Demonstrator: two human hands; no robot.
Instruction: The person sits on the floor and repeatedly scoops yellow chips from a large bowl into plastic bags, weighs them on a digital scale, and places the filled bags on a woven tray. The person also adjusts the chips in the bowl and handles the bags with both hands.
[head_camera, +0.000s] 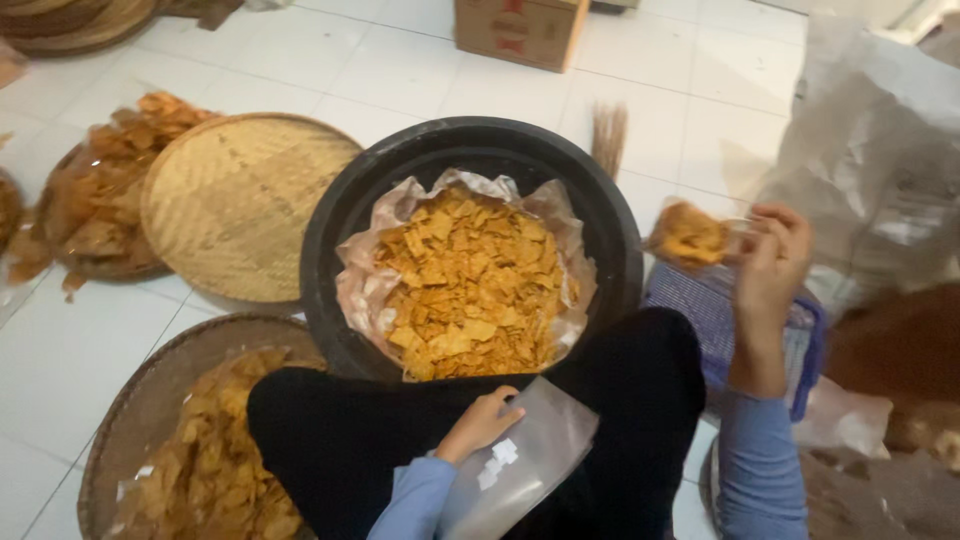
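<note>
— Holding a small filled bag (690, 236) of orange chips up in the right hand (770, 265), is that it?

— Yes. The right fingers (765, 225) are pressed together on the bag's clear top edge, pinching it, and the bag hangs just left of the fingertips, above a blue basket (715, 320).

— And the left hand (480, 422)?

— It rests low on the black lap (400, 430), fingers curled loosely, touching an empty clear bag (530, 455) that lies just right of them. Whether they actually grip the bag I cannot tell; the fingertips are partly hidden against it.

— Where are the loose chips?

— Ahead of the left fingers, in a black tub (480, 150) lined with plastic (365, 290). The chips (470, 290) fill the liner in a heap, well apart from the right fingers and near the left ones.

— What else lies around?

— Left of the left hand, a woven tray (140, 410) on the floor holds more chips. Beyond it an upturned woven tray (240, 200) leans against the tub, overlapping another tray (95, 200) of darker chips. A cardboard box (520, 30) stands on the white tiles far ahead, and a small bundle of broom straws (608, 135) sticks up behind the tub's rim. Right of the right fingers, a big crumpled plastic sack (870, 160) stands.

— Sleeves?

— Both blue, reaching the wrists.
</note>
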